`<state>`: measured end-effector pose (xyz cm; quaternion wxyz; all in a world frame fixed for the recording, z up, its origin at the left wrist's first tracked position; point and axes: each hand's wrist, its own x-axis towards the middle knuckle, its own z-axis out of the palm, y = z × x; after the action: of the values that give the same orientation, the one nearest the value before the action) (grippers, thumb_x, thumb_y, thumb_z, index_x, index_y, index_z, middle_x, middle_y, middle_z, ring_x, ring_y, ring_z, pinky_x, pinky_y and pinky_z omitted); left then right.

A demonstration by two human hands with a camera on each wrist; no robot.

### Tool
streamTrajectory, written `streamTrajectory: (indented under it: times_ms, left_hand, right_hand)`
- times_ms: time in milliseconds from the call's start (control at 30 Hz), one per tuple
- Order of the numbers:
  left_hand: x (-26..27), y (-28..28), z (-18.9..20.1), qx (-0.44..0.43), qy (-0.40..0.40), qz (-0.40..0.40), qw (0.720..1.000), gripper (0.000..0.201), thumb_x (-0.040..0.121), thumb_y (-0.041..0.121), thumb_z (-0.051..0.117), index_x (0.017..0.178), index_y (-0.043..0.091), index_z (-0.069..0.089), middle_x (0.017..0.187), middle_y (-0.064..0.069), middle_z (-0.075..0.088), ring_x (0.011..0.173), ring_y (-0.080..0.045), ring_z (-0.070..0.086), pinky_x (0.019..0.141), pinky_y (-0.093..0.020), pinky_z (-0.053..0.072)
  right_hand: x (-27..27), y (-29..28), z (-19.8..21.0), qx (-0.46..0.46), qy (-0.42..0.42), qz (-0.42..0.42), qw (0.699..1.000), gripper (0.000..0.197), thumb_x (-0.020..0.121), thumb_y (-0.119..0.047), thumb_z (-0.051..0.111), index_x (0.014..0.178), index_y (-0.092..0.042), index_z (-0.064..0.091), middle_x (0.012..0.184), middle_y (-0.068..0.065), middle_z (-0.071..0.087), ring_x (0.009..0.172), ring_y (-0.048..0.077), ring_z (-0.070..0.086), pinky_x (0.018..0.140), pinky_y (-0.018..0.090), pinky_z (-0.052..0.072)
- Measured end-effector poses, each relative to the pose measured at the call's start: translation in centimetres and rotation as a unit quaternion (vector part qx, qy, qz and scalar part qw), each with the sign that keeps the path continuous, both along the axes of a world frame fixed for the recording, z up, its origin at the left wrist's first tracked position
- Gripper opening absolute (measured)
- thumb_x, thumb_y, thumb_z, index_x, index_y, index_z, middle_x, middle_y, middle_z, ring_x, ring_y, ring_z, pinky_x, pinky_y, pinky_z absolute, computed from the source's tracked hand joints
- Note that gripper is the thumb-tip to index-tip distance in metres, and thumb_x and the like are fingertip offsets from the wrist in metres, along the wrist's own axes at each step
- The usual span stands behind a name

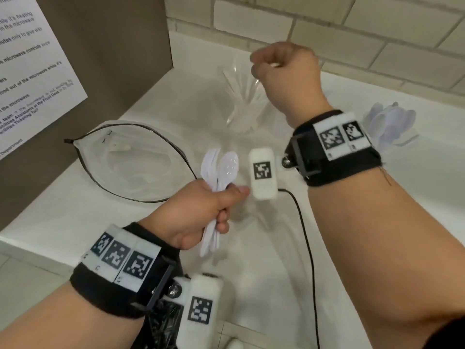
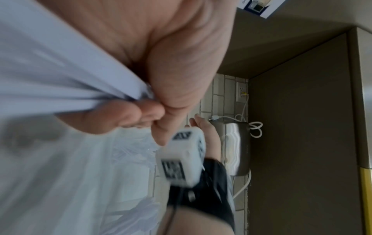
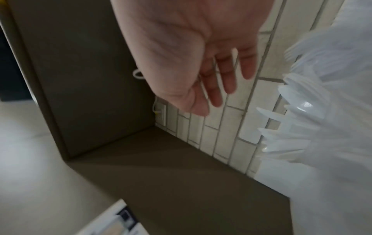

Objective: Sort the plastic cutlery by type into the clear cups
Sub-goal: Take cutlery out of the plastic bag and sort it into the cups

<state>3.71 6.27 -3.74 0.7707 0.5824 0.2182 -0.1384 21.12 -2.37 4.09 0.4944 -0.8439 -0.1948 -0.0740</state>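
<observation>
My left hand [image 1: 208, 212] grips a bundle of white plastic cutlery [image 1: 219, 170] upright above the white counter; spoon bowls show at its top. The left wrist view has the same bundle [image 2: 60, 71] clamped between curled fingers [image 2: 124, 116] and palm. My right hand [image 1: 281, 69] hovers over a clear cup [image 1: 241, 102] with white cutlery fanned out in it. In the right wrist view that hand [image 3: 201, 63] has relaxed, nearly straight fingers with nothing in them, blurred. A second cup of spoons [image 1: 392, 122] stands at the right.
A clear pouch with a black rim [image 1: 130, 159] lies on the counter [image 1: 251, 248] at the left. A brown panel with a paper notice [image 1: 32, 59] walls off the left, a tiled wall [image 1: 352, 34] the back. A black cable [image 1: 307, 235] trails across the counter. A steel kettle [image 2: 237, 146] stands further back.
</observation>
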Motion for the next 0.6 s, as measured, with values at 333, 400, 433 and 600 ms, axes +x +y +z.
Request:
streamTrajectory:
  times_ms: [333, 400, 433, 600]
  left_hand:
    - [2.7, -2.6, 1.2, 0.003, -0.066, -0.019, 0.998, 0.014, 0.095, 0.019, 0.057, 0.084, 0.010, 0.055, 0.063, -0.003, 0.054, 0.046, -0.011, 0.047, 0.046, -0.024, 0.044]
    - [3.0, -3.5, 1.0, 0.080, -0.076, -0.030, 0.993, 0.017, 0.098, 0.022, 0.053, 0.089, 0.008, 0.057, 0.062, -0.004, 0.054, 0.046, -0.011, 0.050, 0.047, -0.025, 0.048]
    - [3.1, -3.8, 0.8, 0.117, -0.080, -0.035, 0.989, 0.017, 0.099, 0.022, 0.051, 0.095, 0.007, 0.057, 0.062, -0.004, 0.053, 0.045, -0.012, 0.049, 0.047, -0.025, 0.049]
    - [4.0, -5.0, -0.4, 0.310, -0.090, -0.035, 0.946, 0.034, 0.095, 0.027, 0.046, 0.123, 0.008, 0.044, 0.092, -0.014, 0.062, 0.068, -0.025, 0.062, 0.065, -0.042, 0.059]
  right_hand:
    - [-7.8, -6.6, -3.4, -0.008, 0.197, 0.092, 0.976, 0.029, 0.082, -0.041, 0.070, 0.106, -0.026, 0.064, 0.103, -0.008, 0.064, 0.081, 0.004, 0.057, 0.072, 0.020, 0.042]
    - [-8.5, -7.0, -4.0, -0.012, 0.190, 0.076, 0.979, 0.029, 0.077, -0.043, 0.075, 0.098, -0.025, 0.066, 0.097, -0.010, 0.064, 0.076, 0.004, 0.057, 0.072, 0.019, 0.042]
    - [-8.7, -7.1, -4.3, -0.020, 0.186, 0.060, 0.980, 0.031, 0.073, -0.046, 0.077, 0.091, -0.023, 0.068, 0.090, -0.011, 0.062, 0.072, 0.002, 0.054, 0.071, 0.019, 0.041]
    - [-9.0, -6.8, -4.9, -0.116, 0.130, -0.012, 0.985, 0.044, 0.068, -0.055, 0.077, 0.071, -0.014, 0.061, 0.068, -0.006, 0.056, 0.063, 0.007, 0.053, 0.060, 0.022, 0.042]
